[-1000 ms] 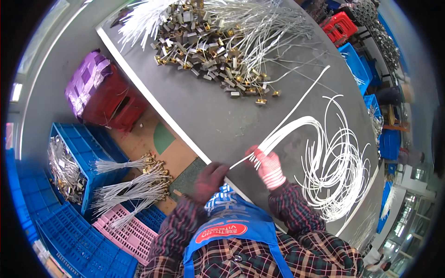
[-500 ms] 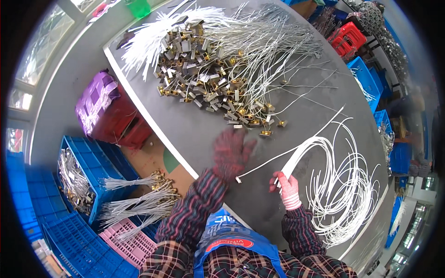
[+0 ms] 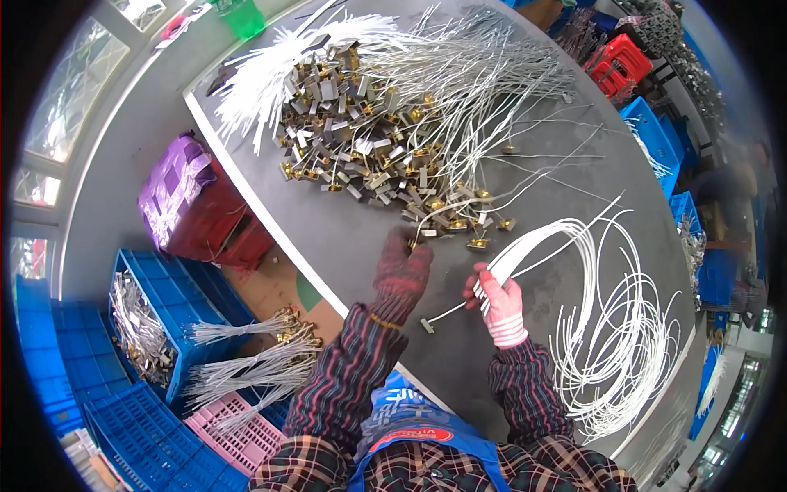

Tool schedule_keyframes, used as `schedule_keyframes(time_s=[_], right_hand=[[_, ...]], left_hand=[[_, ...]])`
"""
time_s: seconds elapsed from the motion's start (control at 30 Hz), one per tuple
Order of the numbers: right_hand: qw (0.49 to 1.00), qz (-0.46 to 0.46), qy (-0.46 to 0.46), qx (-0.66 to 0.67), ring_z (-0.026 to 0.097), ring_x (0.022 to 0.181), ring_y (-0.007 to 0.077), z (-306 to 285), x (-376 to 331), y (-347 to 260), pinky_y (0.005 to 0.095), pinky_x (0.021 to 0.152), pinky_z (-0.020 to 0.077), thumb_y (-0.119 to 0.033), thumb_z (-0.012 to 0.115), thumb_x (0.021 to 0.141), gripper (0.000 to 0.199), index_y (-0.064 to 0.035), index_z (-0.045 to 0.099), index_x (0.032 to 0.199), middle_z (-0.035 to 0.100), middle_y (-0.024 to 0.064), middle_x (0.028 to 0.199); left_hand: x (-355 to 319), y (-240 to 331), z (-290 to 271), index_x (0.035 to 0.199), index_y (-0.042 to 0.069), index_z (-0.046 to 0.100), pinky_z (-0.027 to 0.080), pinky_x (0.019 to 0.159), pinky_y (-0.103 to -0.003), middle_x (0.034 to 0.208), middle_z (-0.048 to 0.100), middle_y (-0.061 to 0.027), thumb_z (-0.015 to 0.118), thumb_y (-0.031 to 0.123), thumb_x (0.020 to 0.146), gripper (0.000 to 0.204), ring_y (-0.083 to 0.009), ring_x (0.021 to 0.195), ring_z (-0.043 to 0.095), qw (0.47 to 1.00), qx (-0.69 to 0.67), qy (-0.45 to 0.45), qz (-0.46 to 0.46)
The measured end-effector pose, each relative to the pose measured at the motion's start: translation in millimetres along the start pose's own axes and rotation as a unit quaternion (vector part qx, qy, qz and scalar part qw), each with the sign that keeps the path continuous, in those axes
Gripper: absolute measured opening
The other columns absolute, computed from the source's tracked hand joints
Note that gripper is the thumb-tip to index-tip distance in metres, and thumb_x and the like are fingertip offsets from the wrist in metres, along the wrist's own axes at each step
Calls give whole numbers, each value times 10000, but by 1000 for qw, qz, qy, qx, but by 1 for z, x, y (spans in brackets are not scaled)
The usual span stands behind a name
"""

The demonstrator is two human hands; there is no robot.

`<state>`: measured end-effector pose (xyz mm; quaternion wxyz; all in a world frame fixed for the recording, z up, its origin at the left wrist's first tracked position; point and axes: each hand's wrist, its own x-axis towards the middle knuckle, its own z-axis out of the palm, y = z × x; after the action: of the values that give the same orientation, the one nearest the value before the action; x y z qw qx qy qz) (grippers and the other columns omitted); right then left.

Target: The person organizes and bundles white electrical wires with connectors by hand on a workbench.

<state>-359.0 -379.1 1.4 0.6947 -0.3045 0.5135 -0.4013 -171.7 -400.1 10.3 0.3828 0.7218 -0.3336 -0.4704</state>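
In a dark red glove, my left hand (image 3: 403, 269) reaches to the near edge of a pile of small grey blocks with brass ends (image 3: 369, 139), wires trailing from them. Its fingertips are closed on one small brass-ended part, mostly covered by the glove. My right hand (image 3: 500, 310), in a pink and white glove, is closed round one end of a bundle of white wires (image 3: 566, 234). The wires loop off to the right and lie coiled on the dark table (image 3: 344, 238). One white wire with a small end piece (image 3: 427, 325) lies under the right hand, its tip between both hands.
White wire ends (image 3: 262, 82) fan out at the far left. Below the table's left edge are a blue crate (image 3: 176, 316) of wired parts, a pink basket (image 3: 234, 430), and a red bin under purple wrapping (image 3: 176, 184). A green bottle (image 3: 240, 16) stands at the back.
My left hand has gone from spread and blurred to closed fingertips at the pile's near edge. My right hand has shifted slightly away from me and left with the white wires.
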Motion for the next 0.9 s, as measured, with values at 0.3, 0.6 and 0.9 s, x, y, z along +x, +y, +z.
schedule_keyframes(time_s=[0.3,0.6,0.9], right_hand=[[995,-1,-42,93,616,980,275,55,20,18,293,651,554,-278,599,887,347,-9,551,1101,593,140,1122],[957,59,-67,275,619,817,269,39,-17,42,379,604,564,-251,627,863,289,-6,561,1001,606,126,931],[983,-58,68,163,633,782,295,-15,-3,28,402,582,573,-222,630,850,320,23,562,1043,603,126,901]], left_hand=[[-62,-37,-21,1070,20,520,475,506,-271,745,566,-67,541,294,900,323,-155,580,562,941,-302,-78,-135],[-95,-58,-84,843,21,567,418,463,-279,599,533,-58,487,285,883,279,-158,471,513,913,-195,-317,-167],[-216,-195,-259,693,13,604,425,523,-296,617,575,-60,563,285,830,308,-164,544,536,879,15,-329,-344]])
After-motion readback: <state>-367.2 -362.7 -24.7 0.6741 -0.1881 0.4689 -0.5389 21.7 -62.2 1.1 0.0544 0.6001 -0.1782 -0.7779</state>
